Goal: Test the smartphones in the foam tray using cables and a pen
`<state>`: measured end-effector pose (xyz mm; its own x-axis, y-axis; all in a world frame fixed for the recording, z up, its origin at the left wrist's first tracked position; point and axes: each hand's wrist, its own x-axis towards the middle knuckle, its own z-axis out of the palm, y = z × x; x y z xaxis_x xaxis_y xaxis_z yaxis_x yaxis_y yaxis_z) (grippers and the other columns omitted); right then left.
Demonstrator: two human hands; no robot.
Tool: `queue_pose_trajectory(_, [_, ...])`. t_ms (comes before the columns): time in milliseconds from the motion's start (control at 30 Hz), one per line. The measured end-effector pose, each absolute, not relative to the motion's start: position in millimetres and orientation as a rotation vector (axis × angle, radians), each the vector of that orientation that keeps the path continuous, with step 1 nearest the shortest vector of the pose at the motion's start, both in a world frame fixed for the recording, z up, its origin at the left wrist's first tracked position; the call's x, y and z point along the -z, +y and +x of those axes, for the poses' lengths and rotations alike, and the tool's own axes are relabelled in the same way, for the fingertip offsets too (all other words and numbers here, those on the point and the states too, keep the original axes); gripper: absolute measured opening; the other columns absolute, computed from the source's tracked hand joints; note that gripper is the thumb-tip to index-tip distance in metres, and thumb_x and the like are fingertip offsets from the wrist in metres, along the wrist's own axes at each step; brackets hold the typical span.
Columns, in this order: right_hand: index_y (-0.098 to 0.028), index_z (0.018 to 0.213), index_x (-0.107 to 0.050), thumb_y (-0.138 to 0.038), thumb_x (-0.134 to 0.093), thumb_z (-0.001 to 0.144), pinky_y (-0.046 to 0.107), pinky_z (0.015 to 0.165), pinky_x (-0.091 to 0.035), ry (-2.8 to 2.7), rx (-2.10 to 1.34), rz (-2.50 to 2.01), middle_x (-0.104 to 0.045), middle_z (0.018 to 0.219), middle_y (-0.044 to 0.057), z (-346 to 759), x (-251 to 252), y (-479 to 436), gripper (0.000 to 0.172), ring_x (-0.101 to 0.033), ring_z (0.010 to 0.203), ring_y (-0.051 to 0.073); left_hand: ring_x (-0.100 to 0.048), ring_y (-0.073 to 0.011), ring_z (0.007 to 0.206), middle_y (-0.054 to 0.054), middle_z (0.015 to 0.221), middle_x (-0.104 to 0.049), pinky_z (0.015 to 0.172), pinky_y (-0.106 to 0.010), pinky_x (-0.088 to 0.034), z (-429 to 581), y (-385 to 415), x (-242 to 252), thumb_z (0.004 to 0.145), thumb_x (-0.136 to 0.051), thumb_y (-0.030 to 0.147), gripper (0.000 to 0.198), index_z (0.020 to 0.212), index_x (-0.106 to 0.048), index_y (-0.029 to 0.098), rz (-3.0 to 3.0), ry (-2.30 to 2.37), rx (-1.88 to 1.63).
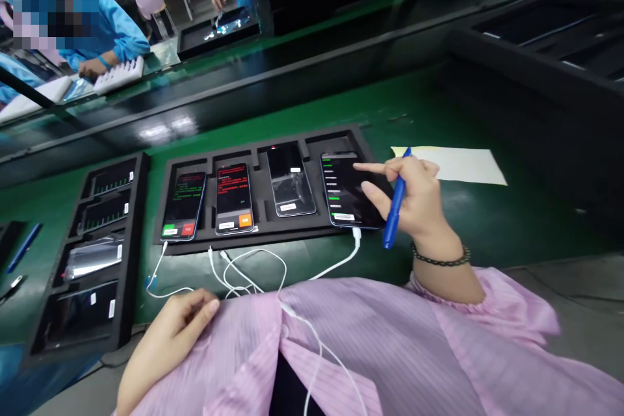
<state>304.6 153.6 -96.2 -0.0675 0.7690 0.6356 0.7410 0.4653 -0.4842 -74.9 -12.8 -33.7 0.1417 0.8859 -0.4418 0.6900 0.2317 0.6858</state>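
Pink smock (351,338) fills my near view, left hand (173,328) curled on it; whether holding anything, I cannot tell. Right hand (416,198) grips a pen (397,208), pointing at the rightmost phone (351,192) on the tray (287,236).

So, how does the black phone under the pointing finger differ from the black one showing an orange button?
The pointed-at black phone has a white cable plugged in; the black phone with an orange button shows none attached. The first lists green and white lines; the second shows red text. Both carry white labels.
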Motion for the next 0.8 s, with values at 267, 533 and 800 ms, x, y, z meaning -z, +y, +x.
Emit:
queue_pose_trajectory(267, [-0.028,0.062,-0.027,-0.035,-0.06,0.088,0.033,0.049,-0.041,-1.815,0.122,-1.186,-0.054,0.047,-0.001,292.6,80.6,122.4,0.042,-0.049,0.045,0.015,-0.065,-0.0218,0.066,-0.004,0.078,-0.069,0.068,-0.033,-0.048,-36.9,-7.1,63.2,0.092,-0.044,0.056,0.05,0.114,-0.061,0.014,1.373,1.872,-0.301])
queue_pose_trajectory(533, [-0.023,0.061,-0.038,-0.04,-0.058,0.091,0.025,0.042,-0.032,-2.016,0.14,-1.304,-0.05,0.043,-0.004,272.4,88.8,76.6,0.04,-0.049,0.036,0.011,-0.059,-0.0198,0.064,-0.003,0.078,-0.064,0.068,-0.032,-0.048,-29.0,-4.2,77.9,0.09,-0.05,0.053,0.063,0.135,-0.053,0.009,1.374,1.837,-0.445])
queue_pose_trajectory(800, [-0.025,0.066,-0.037,-0.041,-0.049,0.086,0.026,0.044,-0.027,-1.927,0.055,-1.589,-0.05,0.047,0.0,262.6,97.6,71.7,0.028,-0.047,0.038,0.016,-0.056,-0.0157,0.066,-0.011,0.111,-0.069,0.073,-0.034,-0.05,-29.9,-5.4,92.1,0.091,-0.053,0.049,0.054,0.131,-0.057,0.013,1.388,1.82,-0.602])
